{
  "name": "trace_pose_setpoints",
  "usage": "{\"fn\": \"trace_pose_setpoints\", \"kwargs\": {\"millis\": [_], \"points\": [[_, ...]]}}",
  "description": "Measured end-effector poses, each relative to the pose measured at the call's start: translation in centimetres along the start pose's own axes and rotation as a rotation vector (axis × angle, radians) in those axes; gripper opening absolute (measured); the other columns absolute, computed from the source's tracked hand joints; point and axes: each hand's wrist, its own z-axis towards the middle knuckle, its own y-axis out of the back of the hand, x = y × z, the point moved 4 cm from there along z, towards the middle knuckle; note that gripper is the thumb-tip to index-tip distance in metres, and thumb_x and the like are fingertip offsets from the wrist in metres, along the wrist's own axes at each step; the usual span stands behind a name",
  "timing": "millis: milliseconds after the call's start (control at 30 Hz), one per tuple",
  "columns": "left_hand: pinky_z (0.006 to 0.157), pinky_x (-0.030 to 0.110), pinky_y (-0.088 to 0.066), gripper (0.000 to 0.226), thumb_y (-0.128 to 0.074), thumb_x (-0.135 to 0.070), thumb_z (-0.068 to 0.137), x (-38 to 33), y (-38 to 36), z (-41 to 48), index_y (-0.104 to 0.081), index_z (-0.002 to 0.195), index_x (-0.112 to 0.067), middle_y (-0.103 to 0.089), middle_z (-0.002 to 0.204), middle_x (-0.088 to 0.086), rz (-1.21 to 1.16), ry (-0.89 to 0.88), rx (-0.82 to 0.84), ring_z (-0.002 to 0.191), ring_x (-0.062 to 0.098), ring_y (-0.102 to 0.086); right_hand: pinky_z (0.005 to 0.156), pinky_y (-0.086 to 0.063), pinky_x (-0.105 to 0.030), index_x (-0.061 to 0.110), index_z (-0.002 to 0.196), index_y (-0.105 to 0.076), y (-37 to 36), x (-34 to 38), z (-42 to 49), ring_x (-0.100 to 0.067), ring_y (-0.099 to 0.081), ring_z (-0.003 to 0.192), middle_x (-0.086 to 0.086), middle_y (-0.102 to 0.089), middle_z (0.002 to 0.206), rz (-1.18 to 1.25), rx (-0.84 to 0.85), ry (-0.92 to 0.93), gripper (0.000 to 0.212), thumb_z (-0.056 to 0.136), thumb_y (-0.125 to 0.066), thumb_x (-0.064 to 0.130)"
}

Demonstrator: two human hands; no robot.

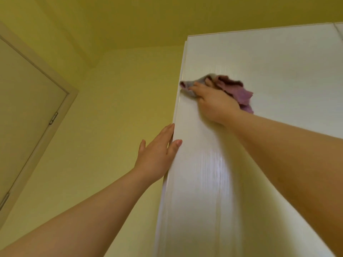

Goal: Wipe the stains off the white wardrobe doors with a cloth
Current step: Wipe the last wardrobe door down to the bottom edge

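The person is reaching high up the white wardrobe door (269,71); the right hand (213,102) pushes a crumpled cloth (239,91) against the door's face, close to its left edge and a fair way below its top; the fingers look laid out flat over the fabric, pressing rather than clenching, though folds hide some fingertips and the picture is blurred there. The left hand (157,151) grasps nothing; it rests lower down on the same left edge, fingers straight along the side and thumb on the front, steadying the panel.

To my eye the wipe is mid-stroke near the edge; doing it well means keeping the palm's weight behind the cloth so that the fabric stays in full contact, running overlapping passes across the door, and letting the left hand brace so that the panel does not swing away under the push. I can pick out no stain at this height; the sheen lower on the door may be glare or damp, I cannot tell which.

The cloth lies stretched crosswise on the door; its long axis runs from a narrow grey tip, pointing at the door's left edge, back to a bunched purple mass trailing rightward and slightly down past the wrist. The door's own long axis is upright.

Left of the wardrobe door are a yellow wall (120,108) and, further off, a room door (27,101).
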Motion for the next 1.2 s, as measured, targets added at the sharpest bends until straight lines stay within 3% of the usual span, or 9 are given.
{"fn": "trace_pose_setpoints", "kwargs": {"millis": [200, 400, 600, 767, 833, 933, 1000, 1100, 1200], "points": [[0.115, 0.039, 0.002, 0.053, -0.026, -0.029, 0.103, -1.1, 0.5, -0.1, -0.004, 0.152, -0.024, 0.002, 0.159, -0.012, 0.228, -0.046, -0.098, 0.145, 0.007, 0.005, 0.112, -0.010, -0.043, 0.032, 0.140, -0.037, 1.9, -3.4, -4.4, -0.011, -0.009, 0.142, 0.012, -0.021, 0.153, -0.079, -0.077, -0.127, 0.049, 0.096, -0.031, 0.011], [0.114, 0.040, 0.012, 0.052, -0.017, -0.026, 0.104, -5.4, -1.1, -0.1, 0.001, 0.152, -0.023, 0.008, 0.159, -0.012, 0.393, -0.172, -0.076, 0.144, 0.005, 0.011, 0.105, -0.009, -0.009, 0.036, 0.139, -0.036, 0.5, -2.1, -13.2, 0.010, -0.005, 0.133, 0.027, -0.017, 0.143, 0.062, 0.148, 0.173, 0.048, 0.097, -0.033, 0.012], [0.113, 0.041, 0.015, 0.052, -0.011, -0.029, 0.103, -6.7, -2.2, -0.5, 0.004, 0.152, -0.021, 0.008, 0.159, -0.009, 0.526, -0.158, -0.038, 0.145, 0.009, 0.008, 0.111, -0.001, -0.024, 0.024, 0.142, -0.035, 3.2, -6.0, -9.8, -0.014, -0.011, 0.142, 0.004, -0.026, 0.152, -0.067, -0.085, -0.142, 0.051, 0.095, -0.031, 0.006], [0.113, 0.042, 0.013, 0.054, -0.014, -0.031, 0.103, -6.7, -2.4, -0.8, 0.005, 0.152, -0.020, 0.009, 0.159, -0.008, 0.505, -0.138, -0.028, 0.145, 0.010, 0.010, 0.102, 0.010, -0.005, 0.033, 0.142, -0.032, 0.3, -2.8, -14.8, 0.004, -0.009, 0.134, 0.017, -0.024, 0.149, -0.067, 0.126, 0.245, 0.050, 0.096, -0.029, 0.013], [0.113, 0.042, 0.015, 0.055, -0.012, -0.034, 0.103, -6.9, -2.6, -0.9, 0.009, 0.151, -0.020, 0.013, 0.158, -0.009, 0.492, -0.123, -0.002, 0.144, 0.009, 0.014, 0.101, 0.000, -0.001, 0.035, 0.141, -0.033, 2.1, -5.3, -13.8, 0.004, -0.016, 0.135, 0.023, -0.023, 0.146, 0.073, 0.130, 0.054, 0.052, 0.096, -0.032, 0.009], [0.112, 0.042, 0.017, 0.055, -0.010, -0.036, 0.103, -7.0, -2.8, -1.0, 0.012, 0.150, -0.020, 0.018, 0.157, -0.009, 0.474, -0.096, 0.004, 0.143, 0.009, 0.019, 0.109, -0.003, -0.018, 0.027, 0.141, -0.036, 3.6, -7.2, -13.1, -0.009, -0.014, 0.141, 0.012, -0.028, 0.149, -0.022, -0.088, -0.193, 0.053, 0.092, -0.025, 0.013], [0.112, 0.042, 0.016, 0.056, -0.012, -0.036, 0.103, -7.2, -2.8, -1.1, 0.013, 0.150, -0.021, 0.021, 0.156, -0.009, 0.456, -0.079, -0.027, 0.143, 0.011, 0.021, 0.109, 0.003, -0.021, 0.025, 0.142, -0.034, 1.9, -5.2, -14.4, -0.010, -0.011, 0.142, 0.010, -0.027, 0.150, -0.125, -0.032, -0.090, 0.062, 0.082, -0.022, 0.018], [0.112, 0.042, 0.016, 0.056, -0.013, -0.036, 0.102, -8.7, -3.2, -1.0, 0.012, 0.150, -0.022, 0.020, 0.157, -0.009, 0.417, -0.098, -0.069, 0.143, 0.011, 0.020, 0.107, 0.004, -0.013, 0.035, 0.142, -0.030, 1.7, -4.7, -16.4, 0.005, -0.006, 0.136, 0.028, -0.016, 0.143, -0.033, 0.121, 0.099, 0.051, 0.096, -0.023, 0.015], [0.112, 0.044, 0.017, 0.054, -0.010, -0.035, 0.102, -10.2, -3.9, -0.9, 0.012, 0.150, -0.023, 0.020, 0.157, -0.010, 0.459, -0.171, -0.040, 0.144, 0.010, 0.016, 0.104, -0.007, -0.008, 0.030, 0.139, -0.038, 4.7, -9.2, -15.5, -0.005, -0.021, 0.138, 0.017, -0.027, 0.147, 0.109, 0.040, -0.098, 0.052, 0.094, -0.035, 0.005]]}}
